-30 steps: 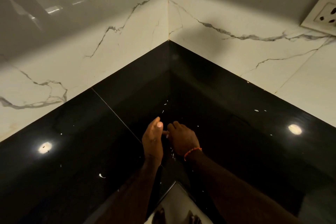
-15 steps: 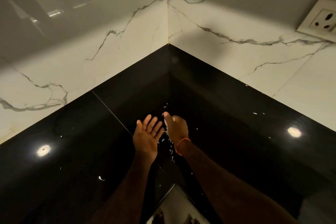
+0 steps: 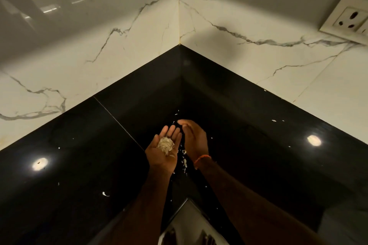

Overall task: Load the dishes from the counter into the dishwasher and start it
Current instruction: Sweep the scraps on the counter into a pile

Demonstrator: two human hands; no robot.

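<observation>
Two hands worked in the counter (image 3: 59, 195) corner. The left hand (image 3: 162, 153) lay palm up, fingers spread, cupping a small heap of pale scraps (image 3: 165, 144), rice or peelings, hard to tell in the dim light. The right hand (image 3: 194, 139) sat just beside it, edge down on the black top, fingers curled loosely with nothing gripped, set as if to sweep. More flecks (image 3: 184, 162) lay on the counter between and below the wrists, a few stray ones (image 3: 105, 194) further left. No dishes showed on the counter and the dishwasher was out of view, so loading looked done or elsewhere; the step in hand read as crumb cleanup. The next move likely called for brushing the remaining bits into the cupped palm, keeping it level, then carrying the heap off to dump it. A wall socket (image 3: 347, 20) sat at upper right.
</observation>
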